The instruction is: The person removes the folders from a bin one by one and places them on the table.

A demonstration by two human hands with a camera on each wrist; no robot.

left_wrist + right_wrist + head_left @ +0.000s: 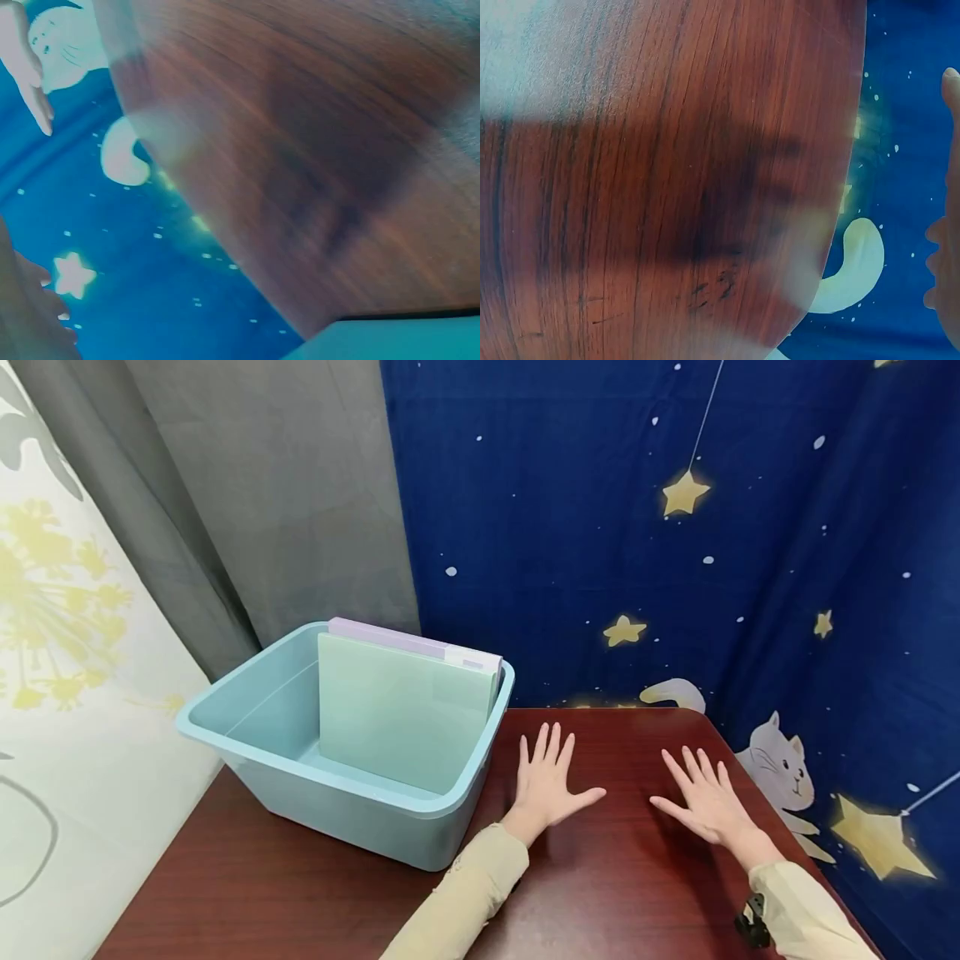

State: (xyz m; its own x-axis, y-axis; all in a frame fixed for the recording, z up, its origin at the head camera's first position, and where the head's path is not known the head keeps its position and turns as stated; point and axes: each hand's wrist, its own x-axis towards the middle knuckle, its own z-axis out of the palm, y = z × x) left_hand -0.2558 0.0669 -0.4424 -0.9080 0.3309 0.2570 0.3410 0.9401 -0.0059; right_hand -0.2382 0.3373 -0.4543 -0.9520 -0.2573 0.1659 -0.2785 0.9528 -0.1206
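Note:
Fingers spread, my left hand [546, 787] hovers palm down over the table, just right of a blue plastic basin [352, 822]. My right hand [708, 806] is likewise spread, above the table's right side, and holds nothing. Inside the basin stand a pale green folder [405, 710] and, behind it, a purple file box [390, 637] with a white label; both lean upright toward the basin's right end. The left wrist view shows part of the left hand [34, 300] at its edge and the basin's rim [397, 337] at the bottom. Fingers of the right hand [949, 217] edge into the right wrist view.
The dark red wooden table [600, 877] ends at a rounded far-right corner. Behind it hang a navy curtain [540, 527] with stars and a cat, and a grey curtain [292, 485]. A white patterned curtain [67, 760] hangs along the left side.

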